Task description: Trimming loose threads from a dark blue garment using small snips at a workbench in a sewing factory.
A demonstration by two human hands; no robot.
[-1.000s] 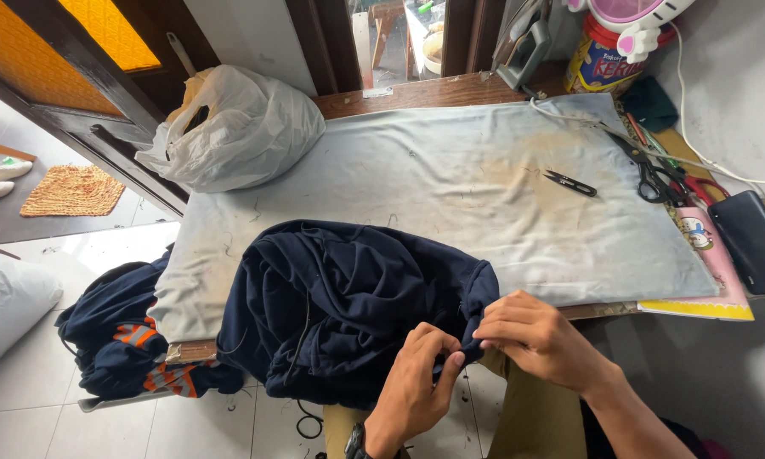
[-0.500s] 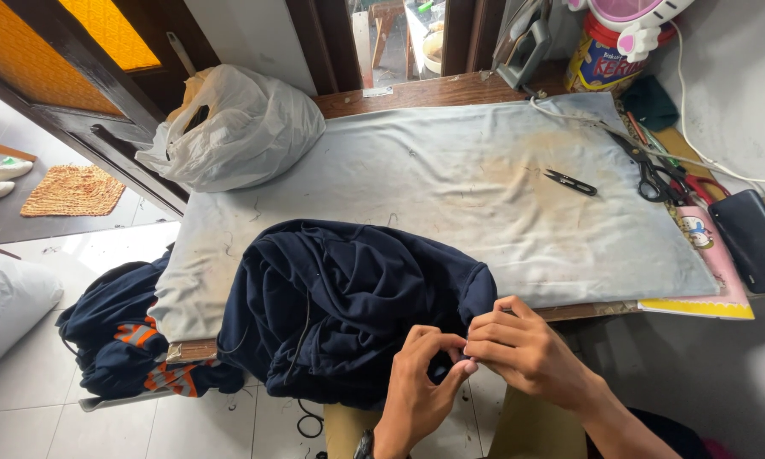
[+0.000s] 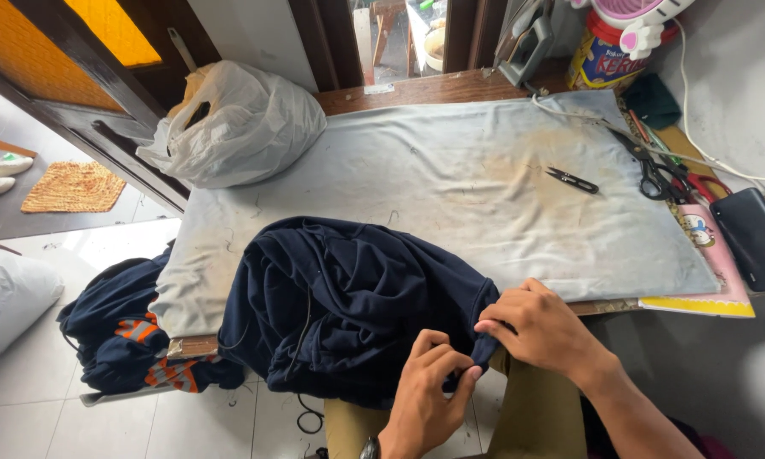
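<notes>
I see my left hand point(image 3: 425, 395) and right hand point(image 3: 540, 327) both pinching the near edge of the navy garment point(image 3: 357, 302), fingertips almost meeting at its corner. The garment lies bunched at 11 o'clock from my hands, draped over the worktop's point(image 3: 450, 178) front edge. Small black snips point(image 3: 571, 179) lie at 1 o'clock, well apart.

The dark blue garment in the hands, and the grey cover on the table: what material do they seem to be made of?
The dark blue garment looks like soft knit fabric, matte: it falls in loose, rounded folds. Both the left hand and the right hand pinch its edge. The grey cover seems thin woven cloth, flat and stained brownish; the fibre cannot be told.
</notes>
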